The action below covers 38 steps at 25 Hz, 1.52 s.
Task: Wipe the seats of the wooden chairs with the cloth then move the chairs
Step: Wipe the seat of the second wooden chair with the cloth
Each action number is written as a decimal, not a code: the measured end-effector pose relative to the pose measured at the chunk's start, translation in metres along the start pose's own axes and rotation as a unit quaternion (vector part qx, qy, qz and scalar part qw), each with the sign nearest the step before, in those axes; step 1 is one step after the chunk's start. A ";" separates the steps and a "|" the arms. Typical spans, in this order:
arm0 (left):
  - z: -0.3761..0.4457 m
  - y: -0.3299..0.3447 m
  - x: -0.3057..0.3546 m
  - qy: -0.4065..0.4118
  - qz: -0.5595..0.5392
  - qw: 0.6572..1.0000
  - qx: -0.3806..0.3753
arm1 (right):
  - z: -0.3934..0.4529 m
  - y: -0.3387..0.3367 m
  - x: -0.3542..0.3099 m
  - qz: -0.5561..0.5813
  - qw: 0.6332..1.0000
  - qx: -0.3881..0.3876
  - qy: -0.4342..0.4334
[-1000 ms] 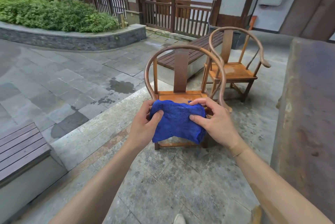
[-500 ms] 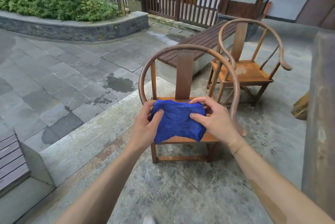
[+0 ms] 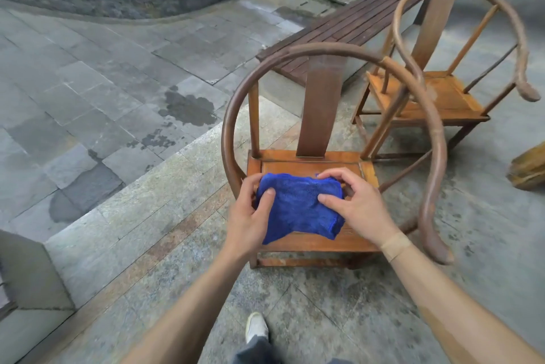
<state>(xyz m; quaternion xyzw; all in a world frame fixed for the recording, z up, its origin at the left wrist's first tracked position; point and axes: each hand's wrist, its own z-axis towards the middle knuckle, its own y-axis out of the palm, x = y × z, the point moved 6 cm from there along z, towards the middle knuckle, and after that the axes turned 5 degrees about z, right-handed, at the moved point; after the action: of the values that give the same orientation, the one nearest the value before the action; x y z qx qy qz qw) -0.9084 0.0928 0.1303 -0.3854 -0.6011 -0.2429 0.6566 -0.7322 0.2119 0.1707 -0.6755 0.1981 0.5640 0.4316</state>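
A blue cloth (image 3: 298,207) is stretched between both my hands just above the seat of the near wooden chair (image 3: 321,80). My left hand (image 3: 250,216) grips its left edge, thumb on top. My right hand (image 3: 354,204) pinches its right edge between thumb and fingers. The near chair has a round horseshoe back and an orange-brown seat (image 3: 312,163), directly in front of me. A second wooden chair (image 3: 442,92) of the same kind stands behind it to the right.
A dark slatted bench (image 3: 339,27) runs behind the chairs. A stone step edge (image 3: 153,169) drops to wet paving on the left. A grey block (image 3: 29,272) is at the lower left, a brown object (image 3: 528,169) at the right edge. My shoe (image 3: 256,328) is below.
I have stepped closer to the near chair and look down more steeply. Both hands keep hold of the cloth and have come down near its seat.
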 end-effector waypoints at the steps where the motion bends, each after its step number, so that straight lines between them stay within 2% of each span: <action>1: 0.010 0.008 -0.019 -0.022 -0.005 1.000 0.003 | 0.014 0.006 0.021 0.002 1.000 -0.009 0.018; 5: 0.025 0.048 -0.104 -0.095 0.041 0.995 0.015 | 0.052 0.033 0.127 -0.010 0.994 -0.047 0.099; 11: 0.061 0.120 -0.313 -0.221 0.103 0.968 0.066 | 0.085 0.097 0.353 -0.046 0.977 -0.104 0.178; 13: 0.075 0.136 -0.364 -0.234 0.130 0.961 0.069 | 0.093 0.116 0.409 -0.071 0.973 -0.115 0.188; 16: 0.090 0.150 -0.416 -0.220 0.192 0.953 0.078 | 0.112 0.136 0.458 -0.116 0.974 -0.116 0.158; 19: 0.096 0.148 -0.432 -0.194 0.265 0.940 0.092 | 0.110 0.136 0.468 -0.169 0.976 -0.083 0.114; 22: 0.087 0.157 -0.413 -0.112 0.422 0.896 0.078 | 0.110 0.108 0.469 -0.271 0.962 -0.016 0.039; 25: 0.071 0.204 -0.411 0.003 0.538 0.840 -0.067 | 0.146 0.060 0.494 -0.370 0.926 -0.005 0.075; 27: 0.060 0.221 -0.429 0.025 0.601 0.787 -0.139 | 0.171 0.025 0.518 -0.422 0.899 -0.007 0.114; 28: 0.058 0.223 -0.438 0.024 0.616 0.773 -0.150 | 0.179 0.011 0.530 -0.438 0.889 -0.010 0.130; 33: 0.092 0.225 -0.441 0.021 0.620 0.772 -0.137 | 0.185 -0.008 0.566 -0.479 0.865 -0.030 0.148; 38: 0.259 0.236 -0.440 -0.054 0.598 0.796 -0.069 | 0.187 -0.008 0.572 -0.484 0.863 -0.022 0.145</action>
<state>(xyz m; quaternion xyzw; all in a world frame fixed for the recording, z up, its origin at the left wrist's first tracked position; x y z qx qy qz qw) -0.9499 0.3738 -0.3551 -0.7251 -0.2671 0.1789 0.6090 -0.6734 0.4928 -0.3583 -0.7704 -0.1057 0.1843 0.6012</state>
